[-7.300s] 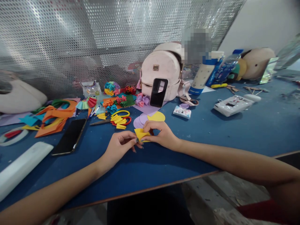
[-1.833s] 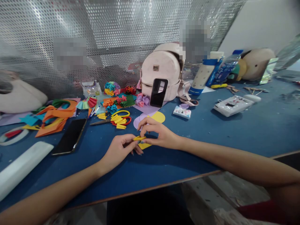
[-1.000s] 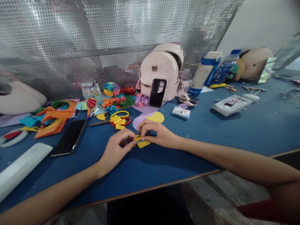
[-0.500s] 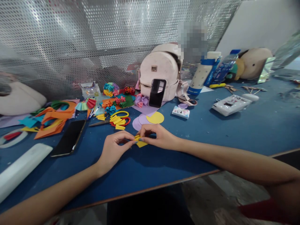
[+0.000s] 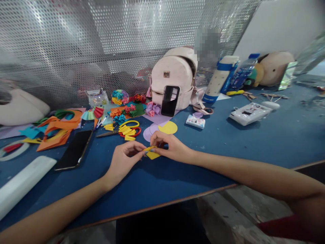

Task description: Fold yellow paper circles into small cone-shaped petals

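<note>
Between my two hands, just above the blue table, is a small folded piece of yellow paper (image 5: 153, 155). My left hand (image 5: 125, 161) pinches its left end between thumb and fingers. The right side of the same paper is pinched by my right hand (image 5: 170, 147). Behind my right hand lie a yellow paper circle (image 5: 168, 127) and overlapping lilac paper circles (image 5: 148, 133). Scissors (image 5: 110, 133) with yellow and red handles rest beyond my left hand, with several pleated yellow paper pieces (image 5: 128, 130) on and around the handles.
A phone (image 5: 75, 149) and a long white object (image 5: 26, 183) lie at the left of the blue table (image 5: 162, 186). Paper flowers, a pale backpack (image 5: 172, 74) with a phone leaning on it, a tissue pack (image 5: 195, 121) and bottles stand or lie further back.
More of the yellow paper's flat face shows between my hands, and its top edge looks less bunched. My fingers have shifted slightly on it.
</note>
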### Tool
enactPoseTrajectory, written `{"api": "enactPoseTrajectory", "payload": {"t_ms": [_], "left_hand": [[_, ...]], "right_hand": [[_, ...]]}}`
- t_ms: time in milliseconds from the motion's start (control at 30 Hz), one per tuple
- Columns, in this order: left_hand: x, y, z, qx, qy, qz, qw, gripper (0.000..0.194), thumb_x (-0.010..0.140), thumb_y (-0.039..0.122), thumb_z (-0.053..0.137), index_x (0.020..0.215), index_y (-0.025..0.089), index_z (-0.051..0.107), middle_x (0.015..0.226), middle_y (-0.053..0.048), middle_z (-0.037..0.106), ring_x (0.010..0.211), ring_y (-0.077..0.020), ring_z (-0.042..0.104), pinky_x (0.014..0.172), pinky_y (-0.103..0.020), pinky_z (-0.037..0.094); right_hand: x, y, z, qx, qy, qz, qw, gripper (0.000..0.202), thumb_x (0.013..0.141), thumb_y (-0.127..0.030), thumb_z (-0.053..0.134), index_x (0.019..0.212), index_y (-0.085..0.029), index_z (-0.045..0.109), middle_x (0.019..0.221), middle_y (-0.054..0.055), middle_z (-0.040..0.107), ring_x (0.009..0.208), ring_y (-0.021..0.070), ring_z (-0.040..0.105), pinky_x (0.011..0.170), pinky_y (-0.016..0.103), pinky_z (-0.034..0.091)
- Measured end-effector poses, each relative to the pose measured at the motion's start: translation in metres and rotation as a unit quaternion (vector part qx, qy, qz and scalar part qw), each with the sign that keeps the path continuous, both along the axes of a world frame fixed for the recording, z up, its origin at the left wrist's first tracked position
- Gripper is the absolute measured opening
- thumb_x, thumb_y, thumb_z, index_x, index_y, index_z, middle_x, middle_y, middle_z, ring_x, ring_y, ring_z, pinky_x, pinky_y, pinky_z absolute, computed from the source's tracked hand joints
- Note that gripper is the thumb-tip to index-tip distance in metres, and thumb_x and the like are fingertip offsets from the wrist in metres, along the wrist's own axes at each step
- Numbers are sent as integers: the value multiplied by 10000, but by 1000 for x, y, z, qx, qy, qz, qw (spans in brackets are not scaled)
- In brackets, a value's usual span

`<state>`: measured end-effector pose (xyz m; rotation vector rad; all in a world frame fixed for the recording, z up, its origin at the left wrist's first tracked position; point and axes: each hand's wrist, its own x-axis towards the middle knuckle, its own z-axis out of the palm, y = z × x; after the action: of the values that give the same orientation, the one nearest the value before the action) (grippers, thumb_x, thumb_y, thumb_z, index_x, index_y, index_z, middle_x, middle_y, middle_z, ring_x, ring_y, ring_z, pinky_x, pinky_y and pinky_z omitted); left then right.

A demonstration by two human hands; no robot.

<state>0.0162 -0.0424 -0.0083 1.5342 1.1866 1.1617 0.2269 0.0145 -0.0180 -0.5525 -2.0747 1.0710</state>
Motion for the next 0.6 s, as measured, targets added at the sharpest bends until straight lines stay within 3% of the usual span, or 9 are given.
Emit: {"api": "enactPoseTrajectory", "payload": {"t_ms": [133,267,433,600], "left_hand": [[-1,0,-1,6,17,0,1000,75,779,219,751,806,150,758,735,-38,751,668,-150,707,615,-215,551],[-2,0,-1,18,31,-11,999,70,810,223,730,821,160,757,742,-31,744,682,-144,700,647,-218,549],[0,4,-3,20,46,-24,998,163,765,273,765,879,169,712,814,-26,735,734,-163,693,700,-252,553],[-2,7,-7,28,141,-52,988,173,824,296,692,710,166,696,700,-17,704,669,-162,637,643,-249,485]], "right_hand": [[1,0,1,-2,-28,-8,1000,115,934,-267,650,1001,-181,615,857,6,670,725,114,621,664,231,481],[1,0,4,35,-70,-23,997,118,938,-252,651,857,-174,684,795,6,687,705,118,590,661,231,449],[-1,-4,10,62,-27,-66,996,201,943,-278,651,772,-173,655,772,9,638,695,118,530,635,233,410],[-6,-9,11,52,12,-79,995,223,938,-287,656,750,-170,629,724,-6,601,663,108,512,600,227,381]]}}
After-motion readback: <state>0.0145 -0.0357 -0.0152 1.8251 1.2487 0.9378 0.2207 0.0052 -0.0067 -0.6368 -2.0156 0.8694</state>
